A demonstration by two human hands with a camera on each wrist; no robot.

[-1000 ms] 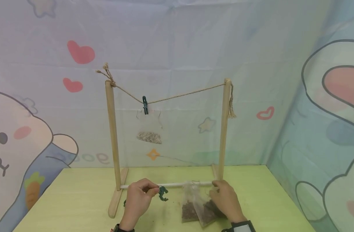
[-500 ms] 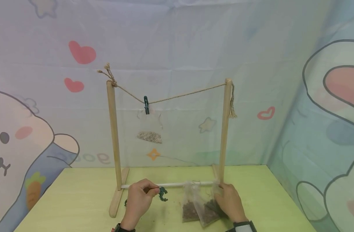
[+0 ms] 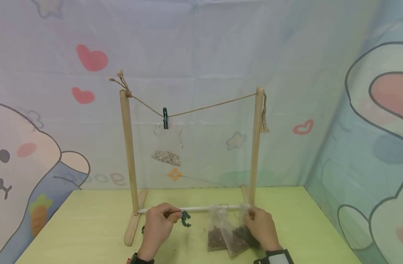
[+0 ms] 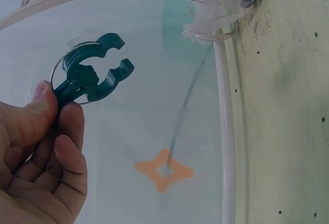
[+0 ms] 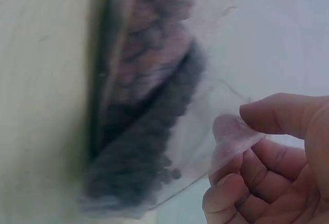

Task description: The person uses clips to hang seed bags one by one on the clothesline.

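My left hand (image 3: 156, 227) pinches a dark green plastic spring clip (image 4: 85, 75) by its handle end, its curved mouth pointing away from the fingers. Between thumb and fingers, my right hand (image 3: 262, 227) grips the upper edge of a sheer pouch of dark pellets (image 5: 144, 152). That pouch slants beside two similar pouches of brownish pieces, the left one (image 3: 216, 238) and the middle one (image 3: 236, 245), whose tops reach the white crossbar (image 3: 198, 209). A pouch of pale bits (image 3: 166, 157) hangs from the rope (image 3: 214, 106) by another green clip (image 3: 165, 119).
Two wooden posts, left (image 3: 129, 146) and right (image 3: 256, 146), carry the sagging rope above the yellow-green table (image 3: 99, 220). A small dark object (image 3: 143, 229) shows partly behind my left wrist. A printed cloth (image 3: 201, 47) hangs behind the frame.
My right hand has taken hold of the rightmost pouch's top, and the pouch now leans more toward the hand. My left hand keeps its clip almost in place. The hanging pouch has swung slightly left.
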